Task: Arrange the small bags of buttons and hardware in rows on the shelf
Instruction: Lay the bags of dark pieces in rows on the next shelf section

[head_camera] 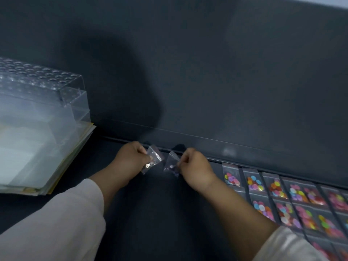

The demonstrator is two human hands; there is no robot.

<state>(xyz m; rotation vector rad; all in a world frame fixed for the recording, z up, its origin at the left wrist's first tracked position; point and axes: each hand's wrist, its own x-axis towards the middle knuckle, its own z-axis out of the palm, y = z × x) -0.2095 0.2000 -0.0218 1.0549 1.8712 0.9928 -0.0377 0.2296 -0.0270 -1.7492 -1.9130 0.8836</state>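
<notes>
- Spreading under your arms is the dark shelf (146, 213), its back wall rising toward 12 o'clock.
- At 9 o'clock a clear plastic organizer (37, 95) sits on a stack of papers (62, 178), which rests on the shelf.
- From 3 to 5 o'clock the rows of button bags (293, 200) lie flat on the shelf, edge to edge, bright buttons showing through the plastic.
- Your left hand (130, 161) sits just left of centre, fingers pinched around a small clear bag of hardware (153, 160) with a silvery metal piece inside; the bag is tilted, raised near the shelf's back edge.
- Your right hand (195, 166) sits just right of centre, thumb and fingers nipped on a second clear bag (171, 162), whose purplish contents are too blurred to identify.
- The two held bags are near each other, apart, left of the laid rows.
</notes>
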